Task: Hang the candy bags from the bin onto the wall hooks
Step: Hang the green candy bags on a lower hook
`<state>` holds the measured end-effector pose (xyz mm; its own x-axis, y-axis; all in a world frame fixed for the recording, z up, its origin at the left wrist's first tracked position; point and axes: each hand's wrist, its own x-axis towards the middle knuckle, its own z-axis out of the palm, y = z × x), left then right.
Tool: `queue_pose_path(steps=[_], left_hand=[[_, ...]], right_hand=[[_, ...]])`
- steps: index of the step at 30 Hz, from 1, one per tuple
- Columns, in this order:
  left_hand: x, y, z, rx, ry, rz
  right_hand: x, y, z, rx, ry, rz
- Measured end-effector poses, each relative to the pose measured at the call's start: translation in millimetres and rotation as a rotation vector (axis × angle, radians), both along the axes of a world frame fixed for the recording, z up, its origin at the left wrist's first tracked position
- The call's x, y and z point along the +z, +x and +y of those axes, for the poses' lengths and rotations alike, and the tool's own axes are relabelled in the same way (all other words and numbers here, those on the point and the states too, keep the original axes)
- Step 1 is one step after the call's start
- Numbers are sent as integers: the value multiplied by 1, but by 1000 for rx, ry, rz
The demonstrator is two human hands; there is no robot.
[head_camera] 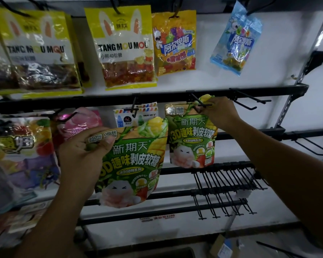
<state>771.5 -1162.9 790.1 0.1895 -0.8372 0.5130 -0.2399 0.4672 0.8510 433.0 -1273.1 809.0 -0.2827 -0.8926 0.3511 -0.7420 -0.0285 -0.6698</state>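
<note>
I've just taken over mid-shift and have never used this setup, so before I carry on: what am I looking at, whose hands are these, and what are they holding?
There is no machine here. These are a person's two bare hands, filmed by one wide camera worn on the head, looking forward and down at a wall rack. The left hand grips a green candy bag by its upper corner, in front of the rack. The right hand pinches the top of a second green bag right at a black hook; I cannot tell whether the bag is threaded on yet. On the row above hang a yellow bag and a blue bag, among others. Further right, empty hooks stick out.
</note>
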Motion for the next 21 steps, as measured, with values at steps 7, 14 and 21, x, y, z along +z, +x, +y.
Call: queue_pose_path(steps=[7,14,21], left_hand=[[-1,-3,-4,-52,12,50],[-6,-13,-14,-121,65,120],[-13,-31,-29,-152,126,216]], right_hand=[[9,11,24,-89,-48,213],[19,28,52,-81,-67,491],[15,37,85,-123,-49,514]])
